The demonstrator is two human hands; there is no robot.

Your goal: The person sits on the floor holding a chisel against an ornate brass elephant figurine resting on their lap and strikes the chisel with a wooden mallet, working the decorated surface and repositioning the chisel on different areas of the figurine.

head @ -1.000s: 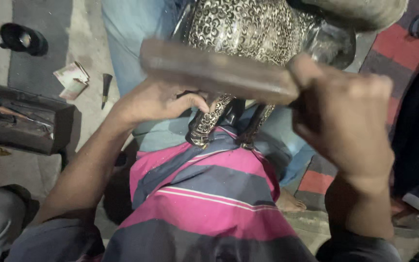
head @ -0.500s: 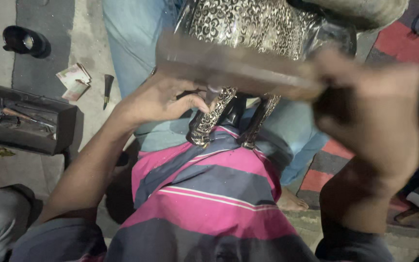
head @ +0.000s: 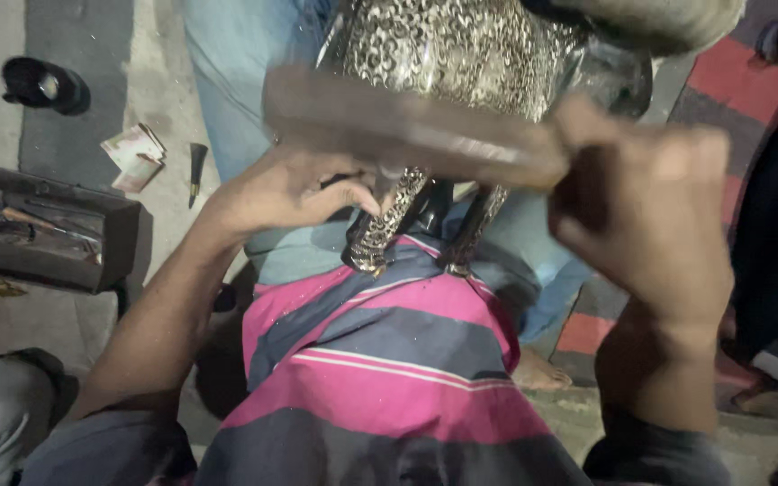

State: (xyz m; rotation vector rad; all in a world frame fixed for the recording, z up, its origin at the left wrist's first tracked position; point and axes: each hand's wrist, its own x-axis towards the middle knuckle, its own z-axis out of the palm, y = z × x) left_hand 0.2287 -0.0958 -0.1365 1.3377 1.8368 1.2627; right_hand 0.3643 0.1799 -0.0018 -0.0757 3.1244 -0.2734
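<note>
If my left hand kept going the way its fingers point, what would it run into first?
The left hand points rightward, its fingertips already at the narrow neck of the ornate metal vessel. It would likely meet that neck first, though depth is hard to judge here.

Engraved metal vessel (head: 452, 54) at top centre, over lap. Wooden bar (head: 407, 126) across front of vessel, held at right end by right hand (head: 650, 216). Left hand (head: 290, 189) below bar, left of vessel's legs (head: 380, 229). Tool box (head: 47, 229) on floor at far left; paper packets (head: 135, 155) and small tool (head: 196, 162) beyond box; shoe (head: 42, 85) farther back.
</note>
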